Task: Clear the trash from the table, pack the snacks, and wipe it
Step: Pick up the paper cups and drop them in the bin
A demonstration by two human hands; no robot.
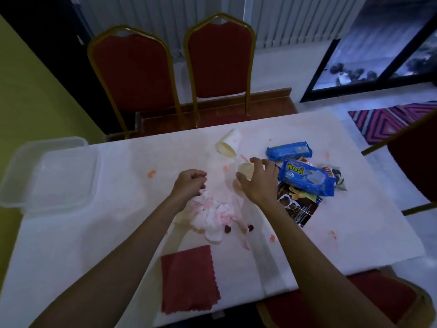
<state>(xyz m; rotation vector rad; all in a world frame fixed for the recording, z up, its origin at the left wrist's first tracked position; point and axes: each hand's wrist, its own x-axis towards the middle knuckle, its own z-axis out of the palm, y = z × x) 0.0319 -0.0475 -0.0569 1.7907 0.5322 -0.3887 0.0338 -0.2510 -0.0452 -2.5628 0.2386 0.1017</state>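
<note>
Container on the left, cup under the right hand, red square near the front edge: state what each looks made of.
Container: clear plastic, smooth and slightly glossy, with see-through walls. Cup, gripped by the right hand: probably paper, perhaps thin plastic; its inside is matte cream. Red square: cloth, matte, lying flat with zigzag-cut edges; the exact fabric is unclear.

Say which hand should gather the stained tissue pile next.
Left. The left hand is right at the crumpled tissues, fingers curled above them, while the right hand grips a paper cup.
</note>
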